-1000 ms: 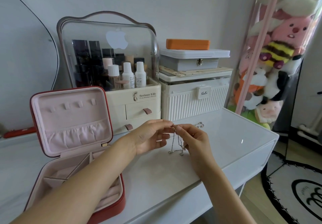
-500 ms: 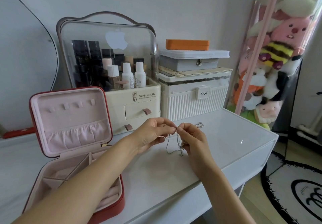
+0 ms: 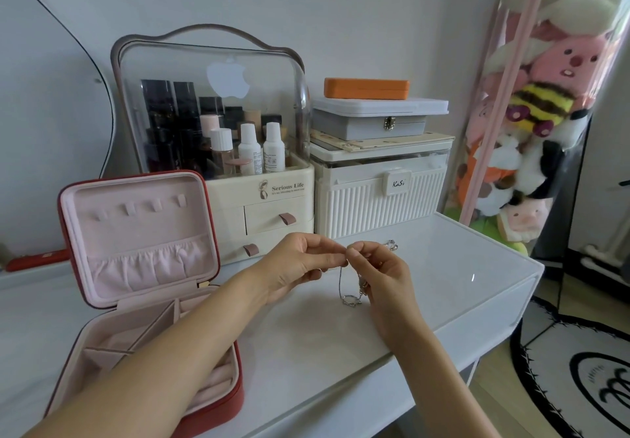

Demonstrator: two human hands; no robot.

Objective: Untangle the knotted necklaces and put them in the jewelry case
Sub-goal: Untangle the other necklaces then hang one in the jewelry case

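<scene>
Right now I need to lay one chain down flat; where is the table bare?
Bare: the table right of the right hand, and the strip between the jewelry case and the front edge. Crowded: the back row, and beside the loose necklace.

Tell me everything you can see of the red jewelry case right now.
The red jewelry case sits open on the white tabletop, at the person's left. Its lid stands upright, lined in pale pink with a row of small tabs above a gathered pocket. The base holds pink divided compartments and ring rolls; no necklace shows inside. The left forearm crosses above its right side.
</scene>
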